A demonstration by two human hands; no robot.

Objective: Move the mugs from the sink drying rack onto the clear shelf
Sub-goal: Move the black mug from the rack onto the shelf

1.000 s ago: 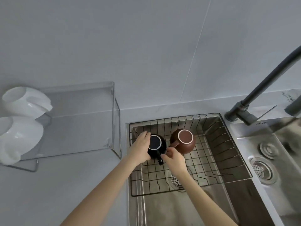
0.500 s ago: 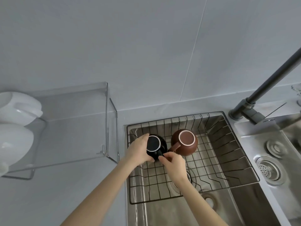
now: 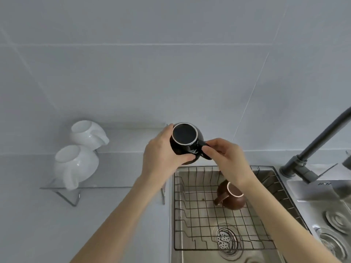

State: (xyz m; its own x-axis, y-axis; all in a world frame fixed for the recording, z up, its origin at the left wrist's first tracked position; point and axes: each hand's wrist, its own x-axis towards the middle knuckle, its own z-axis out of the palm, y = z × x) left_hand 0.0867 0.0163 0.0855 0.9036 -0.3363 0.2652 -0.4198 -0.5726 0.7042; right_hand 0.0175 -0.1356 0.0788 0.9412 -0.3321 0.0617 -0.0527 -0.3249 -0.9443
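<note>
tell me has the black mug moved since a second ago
Yes. The black mug, held by both hands, has left the drying rack where the brown mug remains, rising leftward toward the clear shelf.

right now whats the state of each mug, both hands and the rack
black mug: upside down, lifted clear of the rack, held in both hands
brown mug: upside down in the rack
two white mugs: upside down on the clear shelf
left hand: gripping the black mug's body
right hand: pinching its handle
drying rack: holds only the brown mug
</note>
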